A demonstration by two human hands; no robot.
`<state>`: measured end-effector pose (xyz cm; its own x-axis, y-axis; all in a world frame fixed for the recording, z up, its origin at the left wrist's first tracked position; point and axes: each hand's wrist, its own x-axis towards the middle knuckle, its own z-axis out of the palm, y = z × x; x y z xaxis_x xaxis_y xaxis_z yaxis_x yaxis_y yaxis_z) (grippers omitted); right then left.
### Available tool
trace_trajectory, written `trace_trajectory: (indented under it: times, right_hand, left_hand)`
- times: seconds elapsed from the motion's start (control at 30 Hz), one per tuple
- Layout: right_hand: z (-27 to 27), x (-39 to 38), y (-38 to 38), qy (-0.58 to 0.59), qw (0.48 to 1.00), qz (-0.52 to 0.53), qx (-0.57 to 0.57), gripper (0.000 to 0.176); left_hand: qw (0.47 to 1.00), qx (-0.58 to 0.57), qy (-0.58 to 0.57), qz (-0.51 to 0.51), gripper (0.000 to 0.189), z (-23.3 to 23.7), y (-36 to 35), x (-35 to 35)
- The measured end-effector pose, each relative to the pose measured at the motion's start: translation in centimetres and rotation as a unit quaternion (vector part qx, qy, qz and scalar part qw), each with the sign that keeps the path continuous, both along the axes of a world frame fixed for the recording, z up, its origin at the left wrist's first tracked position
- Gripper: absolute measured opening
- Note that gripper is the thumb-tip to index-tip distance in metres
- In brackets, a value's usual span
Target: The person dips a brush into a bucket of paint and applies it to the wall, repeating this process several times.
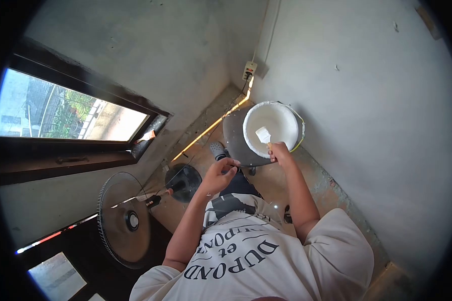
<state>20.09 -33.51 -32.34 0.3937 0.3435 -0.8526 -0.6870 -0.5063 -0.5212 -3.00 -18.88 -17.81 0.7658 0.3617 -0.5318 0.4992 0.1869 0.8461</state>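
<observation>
While the right hand (280, 151), fingers closed, holds the paintbrush (264, 136) over the white bucket (282, 120) from five o'clock, the left hand (220, 176), half-curled and seemingly empty, hangs toward half past seven; bristles (261, 133) are best kept within the rim (245, 131), catching drips.

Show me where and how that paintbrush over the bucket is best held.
I'd hold the paintbrush by its handle, coming from the near side, where the right hand grips it. Its wide white head points away over the bucket, leaving the narrow handle facing back. I'd avoid touching the head: it may be wet, though the picture can't confirm that.
</observation>
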Motion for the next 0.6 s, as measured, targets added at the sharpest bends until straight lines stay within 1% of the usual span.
trace_trajectory:
  times: [0.07,0.1,0.13,0.17,0.23,0.27,0.3,0.37,0.4,0.47,0.5,0.57,0.6]
  right_hand:
    - [-2.3,1.2,-0.5,0.004,1.0,0.0,0.008,0.007]
    - [-3.7,1.9,-0.5,0.032,0.999,-0.003,0.011,0.009]
    - [-4.9,2.5,-0.4,0.059,0.998,-0.006,0.016,0.011]
    - [-5.7,3.0,-0.1,0.062,0.998,-0.007,0.014,0.011]
    - [-7.3,3.9,0.5,0.062,0.998,-0.011,0.002,0.009]
    - [-8.0,4.0,0.9,0.013,1.0,-0.01,-0.014,0.015]
    - [-8.8,4.1,1.4,0.016,1.0,-0.011,-0.016,0.015]
    - [-9.8,4.3,2.2,-0.102,0.99,0.028,-0.09,0.014]
    - [-10.2,4.5,2.3,-0.099,0.99,0.029,-0.092,0.014]
    - [-10.6,4.8,2.4,-0.175,0.97,0.109,-0.127,0.016]
    - [-10.8,5.0,2.6,-0.174,0.97,0.112,-0.128,0.016]
    - [-11.8,5.6,2.7,-0.24,0.939,0.168,-0.179,0.02]
    - [-12.2,5.8,2.8,-0.239,0.939,0.17,-0.18,0.02]
  left_hand:
    - [1.0,0.011,-0.008,-0.008,0.021,-0.3,-0.3,-0.2]
    - [1.0,0.008,-0.005,-0.01,0.021,-0.4,-0.5,-0.3]
    - [0.999,0.03,-0.001,-0.017,0.021,-0.1,-0.5,-0.4]
    - [0.998,0.053,0.003,-0.023,0.021,0.0,-0.6,-0.4]
    - [0.998,0.057,0.012,-0.026,0.021,-0.8,-0.6,-0.8]
    - [0.997,0.062,0.02,-0.029,0.022,-1.0,-0.6,-1.0]
    - [0.997,0.061,0.023,-0.03,0.022,-1.2,-0.7,-1.1]
    - [0.997,0.067,0.001,-0.024,0.022,-1.2,-0.7,-1.4]
    - [0.998,0.065,0.004,-0.024,0.022,-1.2,-0.8,-1.5]
    - [0.997,0.069,0.014,-0.026,0.022,-0.6,-0.9,-1.5]
    - [0.997,0.068,0.017,-0.024,0.022,-0.4,-0.8,-1.5]
    - [0.997,0.024,0.053,-0.042,0.023,-0.1,-0.6,-1.5]
    - [0.997,0.023,0.055,-0.041,0.023,-0.3,-0.6,-1.7]
